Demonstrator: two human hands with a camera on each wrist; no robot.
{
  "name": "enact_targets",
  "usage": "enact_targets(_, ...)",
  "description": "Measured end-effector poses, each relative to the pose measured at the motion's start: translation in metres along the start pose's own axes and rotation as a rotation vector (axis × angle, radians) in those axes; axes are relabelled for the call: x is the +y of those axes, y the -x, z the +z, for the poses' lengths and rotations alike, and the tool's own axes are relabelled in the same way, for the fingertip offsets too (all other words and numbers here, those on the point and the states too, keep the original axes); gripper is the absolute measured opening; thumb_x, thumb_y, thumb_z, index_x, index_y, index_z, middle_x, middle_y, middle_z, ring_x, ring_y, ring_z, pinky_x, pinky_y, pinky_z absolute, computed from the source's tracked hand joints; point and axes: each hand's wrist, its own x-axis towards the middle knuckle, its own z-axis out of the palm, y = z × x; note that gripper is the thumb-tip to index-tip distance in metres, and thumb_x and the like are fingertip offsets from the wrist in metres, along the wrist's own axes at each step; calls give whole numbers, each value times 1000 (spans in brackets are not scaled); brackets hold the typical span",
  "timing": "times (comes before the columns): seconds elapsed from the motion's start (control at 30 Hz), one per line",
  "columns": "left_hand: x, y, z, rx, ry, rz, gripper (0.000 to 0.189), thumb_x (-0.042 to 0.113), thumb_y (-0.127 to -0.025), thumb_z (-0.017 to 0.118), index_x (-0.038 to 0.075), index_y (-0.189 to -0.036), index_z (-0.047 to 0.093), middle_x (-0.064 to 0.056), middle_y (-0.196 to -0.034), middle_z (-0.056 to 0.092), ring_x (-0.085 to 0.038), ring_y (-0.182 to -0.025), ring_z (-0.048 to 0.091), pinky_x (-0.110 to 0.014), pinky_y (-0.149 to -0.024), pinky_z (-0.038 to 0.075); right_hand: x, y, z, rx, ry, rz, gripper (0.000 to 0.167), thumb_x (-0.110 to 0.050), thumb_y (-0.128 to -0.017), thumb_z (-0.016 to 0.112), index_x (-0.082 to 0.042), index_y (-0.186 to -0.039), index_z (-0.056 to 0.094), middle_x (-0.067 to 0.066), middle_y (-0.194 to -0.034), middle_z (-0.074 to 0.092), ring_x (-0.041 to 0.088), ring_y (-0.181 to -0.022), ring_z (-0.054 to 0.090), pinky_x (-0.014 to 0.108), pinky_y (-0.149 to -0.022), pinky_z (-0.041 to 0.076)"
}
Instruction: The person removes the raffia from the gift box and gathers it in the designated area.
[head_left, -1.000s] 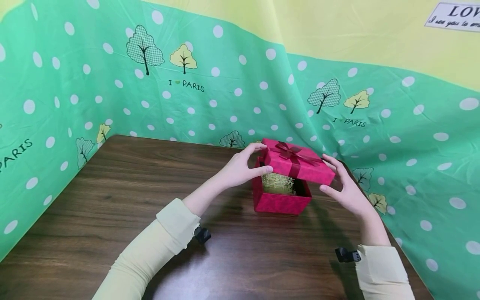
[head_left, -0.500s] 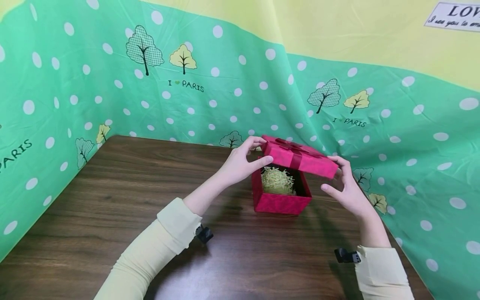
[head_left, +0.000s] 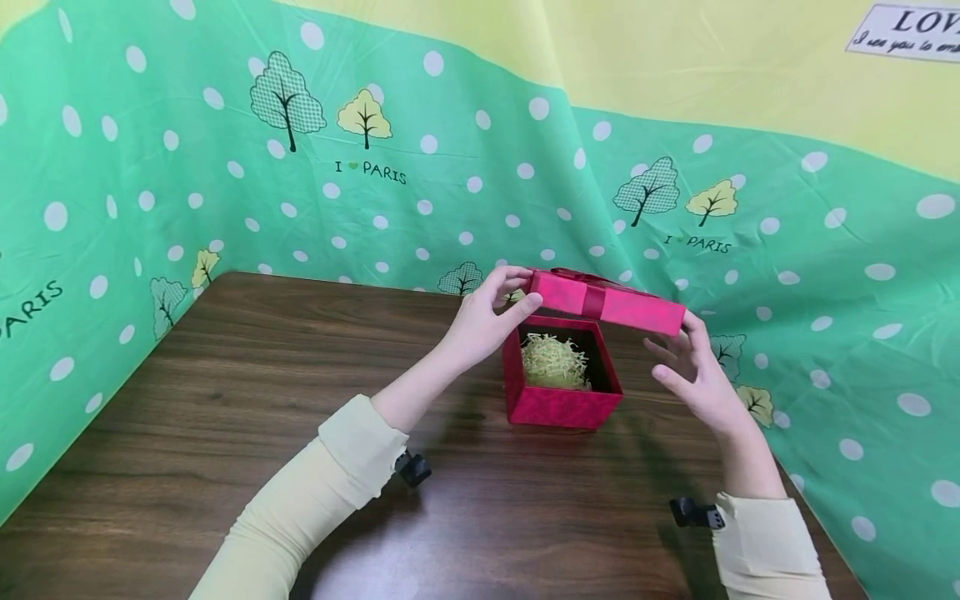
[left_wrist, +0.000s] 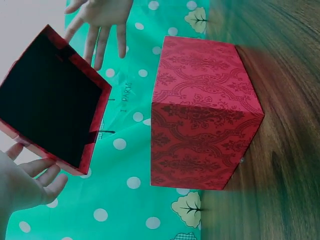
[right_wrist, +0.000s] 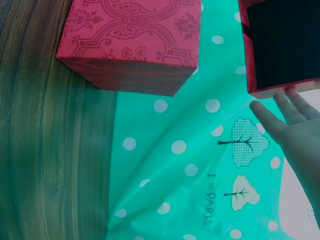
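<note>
In the head view a red gift box (head_left: 564, 407) stands without its cover, a mound of pale yellow shredded paper (head_left: 553, 364) inside. Its red lid (head_left: 633, 307), with a dark red ribbon and bow, is above and behind it, sloping down to the right. My left hand (head_left: 480, 321) grips the lid's left end, thumb at the near corner and fingers behind. At the right end, fairly straight fingers of my right hand (head_left: 701, 375) touch the edge, thumb apart below. From the left wrist, the lid's black inside (left_wrist: 52, 100) and the box's patterned walls (left_wrist: 200, 145) show.
The box rests on a dark wood-grain table (head_left: 337, 350), toward its back right. A green and yellow cloth (head_left: 420, 175) with dots and trees hangs behind and along the sides. Small black devices (head_left: 412, 469) sit at both sleeve cuffs.
The lid has risen and tipped back off the box, uncovering more of the shredded paper and the dark interior. Both hands have gone up with it; the box has stayed put.
</note>
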Motion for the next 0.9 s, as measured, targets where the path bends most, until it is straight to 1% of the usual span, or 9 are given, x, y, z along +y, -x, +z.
enact_targets(0.07, 0, 0, 0, 5, 11, 15, 61, 66, -85, 49, 25, -130, 48, 1, -129, 59, -6, -121, 50, -32, -97, 43, -1, -1, 1, -2, -1, -12, 74, 20, -83, 46, -2, -147, 13, 14, -145, 31, 18, -137, 34, 23, -104, 38)
enact_targets(0.13, 1, 1, 0, 4, 25, 26, 65, 68, -84, 48, 26, -133, 46, 1, -131, 58, -6, -122, 49, -35, -97, 43, -2, -2, 2, 1, 4, -18, 75, 20, -83, 45, -1, -147, 13, 14, -145, 34, 19, -137, 33, 23, -103, 39)
enact_targets(0.2, 1, 2, 0, 0, 42, 32, 61, 62, -86, 53, 27, -136, 45, 3, -132, 57, -5, -123, 48, -37, -98, 42, -3, -3, 3, 13, 7, -27, 74, 19, -84, 46, 0, -148, 14, 15, -146, 35, 20, -137, 34, 24, -103, 40)
enact_targets(0.27, 1, 2, 1, -6, 57, 34, 56, 51, -89, 58, 29, -137, 43, 4, -133, 56, -5, -123, 48, -40, -99, 42, -5, -4, 3, 32, 9, -30, 74, 18, -85, 47, 0, -148, 15, 16, -145, 37, 22, -136, 36, 24, -102, 40)
enact_targets(0.37, 3, 2, 1, -7, 71, 41, 55, 40, -89, 62, 29, -139, 42, 4, -132, 55, -10, -123, 49, -42, -100, 41, -6, -5, 4, 57, -8, -48, 72, 16, -86, 49, 1, -149, 16, 22, -144, 36, 26, -135, 37, 24, -104, 39)
enact_targets(0.5, 5, 1, 2, -8, 70, 61, 59, 39, -87, 65, 31, -141, 41, 2, -128, 52, -16, -120, 50, -43, -100, 41, -6, -7, 3, 90, -27, -65, 68, 17, -87, 47, 3, -147, 20, 29, -141, 36, 28, -133, 41, 25, -105, 37)
enact_targets(0.63, 3, 1, 3, -25, 37, 93, 61, 39, -87, 66, 34, -142, 39, 2, -129, 50, -18, -115, 51, -43, -95, 44, -6, -7, 2, 127, -29, -68, 66, 17, -87, 46, 2, -147, 22, 28, -142, 34, 25, -127, 48, 25, -101, 41)
enact_targets(0.77, 4, 1, 3, -48, -18, 121, 64, 38, -86, 66, 38, -143, 36, 7, -133, 46, -16, -110, 53, -34, -88, 48, -7, -7, -1, 168, -32, -70, 67, 18, -87, 45, 1, -147, 23, 24, -146, 32, 24, -122, 53, 25, -95, 47)
enact_targets(0.9, 7, 0, 5, -76, -84, 153, 68, 34, -85, 68, 37, -144, 34, 9, -138, 44, -13, -105, 55, -25, -78, 50, -7, -5, -6, 238, -5, -51, 68, 20, -84, 48, 0, -146, 28, 18, -144, 38, 22, -114, 58, 23, -85, 52)
